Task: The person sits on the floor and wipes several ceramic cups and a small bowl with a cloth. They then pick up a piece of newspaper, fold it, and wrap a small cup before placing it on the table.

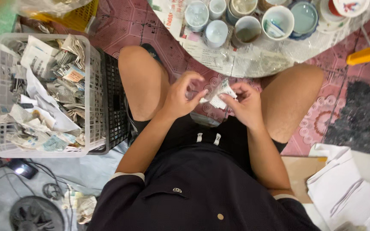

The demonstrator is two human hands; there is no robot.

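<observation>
White basket [91, 85] of crumpled newspaper, cups [216, 32] on a paper-covered table [253, 64] — white sheets [347, 192], yellow crate [80, 17]

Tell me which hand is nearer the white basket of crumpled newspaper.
Left. The left hand is on the side of the white basket, past the left knee; the right hand lies beyond it, both pinching the paper-wrapped item.

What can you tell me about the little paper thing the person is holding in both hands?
The paper bundle is a small, crumpled wad of printed newspaper, whitish with grey print. It looks wrapped around something, but what is inside is hidden. It sits tilted above the person's lap, between the bare knees, just below the round table's edge. The left hand pinches its left end with fingertips, and the right hand cups it from the right and underneath. Nothing else touches it.
</observation>
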